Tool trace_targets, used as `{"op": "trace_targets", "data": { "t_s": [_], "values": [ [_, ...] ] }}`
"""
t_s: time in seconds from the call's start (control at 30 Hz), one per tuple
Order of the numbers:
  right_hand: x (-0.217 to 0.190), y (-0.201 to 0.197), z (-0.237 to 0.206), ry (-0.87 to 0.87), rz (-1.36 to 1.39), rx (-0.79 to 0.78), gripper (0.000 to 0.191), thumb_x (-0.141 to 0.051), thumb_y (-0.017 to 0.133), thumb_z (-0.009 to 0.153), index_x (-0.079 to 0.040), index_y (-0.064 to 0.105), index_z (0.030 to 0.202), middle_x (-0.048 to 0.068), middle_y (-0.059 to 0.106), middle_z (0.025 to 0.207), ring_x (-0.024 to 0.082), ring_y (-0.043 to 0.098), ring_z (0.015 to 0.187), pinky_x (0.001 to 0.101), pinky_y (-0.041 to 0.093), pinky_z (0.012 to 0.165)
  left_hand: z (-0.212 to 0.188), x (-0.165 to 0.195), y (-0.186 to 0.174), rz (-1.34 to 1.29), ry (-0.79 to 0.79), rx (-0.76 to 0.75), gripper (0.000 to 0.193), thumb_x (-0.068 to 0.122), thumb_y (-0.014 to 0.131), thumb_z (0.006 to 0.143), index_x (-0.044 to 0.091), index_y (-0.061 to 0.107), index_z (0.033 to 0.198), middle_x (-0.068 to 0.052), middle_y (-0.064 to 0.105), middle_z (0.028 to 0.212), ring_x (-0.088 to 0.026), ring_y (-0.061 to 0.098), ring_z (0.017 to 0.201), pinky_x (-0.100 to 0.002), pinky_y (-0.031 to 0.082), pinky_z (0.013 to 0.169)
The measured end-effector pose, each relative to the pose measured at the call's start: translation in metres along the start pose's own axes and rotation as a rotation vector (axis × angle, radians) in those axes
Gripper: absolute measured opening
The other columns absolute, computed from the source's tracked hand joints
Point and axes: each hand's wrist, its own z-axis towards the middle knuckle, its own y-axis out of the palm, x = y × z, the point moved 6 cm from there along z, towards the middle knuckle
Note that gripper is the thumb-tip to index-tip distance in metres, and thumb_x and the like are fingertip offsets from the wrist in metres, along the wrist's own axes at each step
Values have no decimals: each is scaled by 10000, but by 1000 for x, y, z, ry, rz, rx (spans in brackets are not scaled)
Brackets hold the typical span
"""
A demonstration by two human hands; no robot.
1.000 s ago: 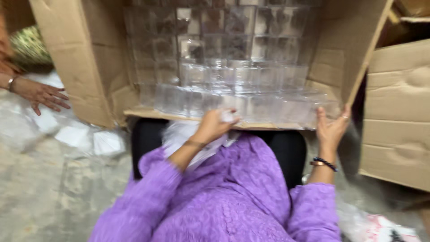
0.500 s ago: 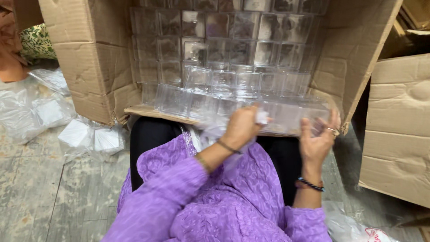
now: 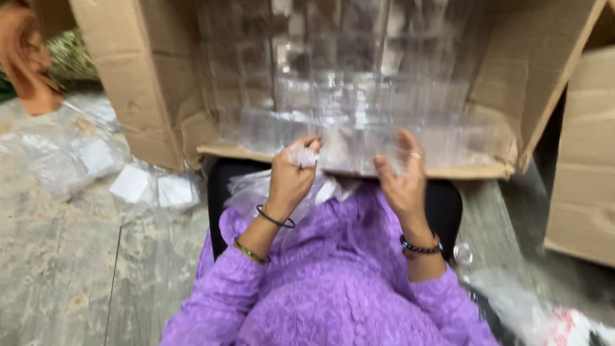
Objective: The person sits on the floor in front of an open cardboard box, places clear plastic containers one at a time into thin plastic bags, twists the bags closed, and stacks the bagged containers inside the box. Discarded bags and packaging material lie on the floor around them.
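A large cardboard box [image 3: 147, 96] lies on its side in front of me, packed with rows of clear plastic containers [image 3: 359, 96]. My left hand [image 3: 291, 176] is closed around a small crumpled piece of clear plastic [image 3: 302, 156] at the box's front edge. My right hand [image 3: 402, 176] is spread against the front row of clear containers, fingers up, touching one of them. Both arms wear purple sleeves and wrist bangles. Motion blur hides whether the right hand grips anything.
Clear plastic bags with white square packets [image 3: 131, 184] lie on the concrete floor at left. A second cardboard box [image 3: 586, 166] stands at right. An orange cloth [image 3: 25, 57] hangs at top left. A crinkled bag [image 3: 538, 314] lies at lower right.
My left hand moved left from the container row and holds crumpled plastic. My right hand slid left along the box's front edge. The other person's hand at left is out of view.
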Motion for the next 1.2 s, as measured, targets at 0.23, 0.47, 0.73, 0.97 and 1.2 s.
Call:
{"op": "trace_targets", "data": {
  "t_s": [0.23,0.47,0.73,0.97,1.2],
  "values": [
    [20,68,-9,399,729,-147,210,-33,721,1010,47,690,1202,89,715,1103,114,661,990,263,549,909,-2,6,16,-590,-220,-154,365,186,722,954,11,615,1256,-58,740,1098,-95,706,965,-245,575,839],
    [19,53,-12,410,685,-154,105,-84,724,995,-2,726,1062,11,716,905,70,635,807,237,525,755,-17,-15,2,-408,-261,-99,227,184,772,959,-24,750,1048,-79,770,900,-105,696,833,-257,566,755],
    [23,53,-14,411,612,-249,106,-12,741,972,8,696,1065,84,678,1013,103,638,902,241,534,815,-13,-7,4,-563,-86,-93,318,317,679,1034,20,717,1139,-61,768,1026,-106,721,986,-259,580,889],
    [-7,49,-18,149,813,37,327,108,749,929,-60,550,1127,53,613,1118,103,611,1013,237,534,909,-17,-16,15,-621,-315,-174,454,216,765,890,12,621,1269,-80,723,1090,-122,677,987,-275,563,865],
    [13,55,-32,382,814,-14,256,7,740,977,13,609,1196,95,633,1116,125,614,1049,269,512,953,-18,-26,15,-483,-254,-100,309,306,725,981,9,741,1067,-15,710,868,-94,651,775,-259,543,684]
  ]
}}
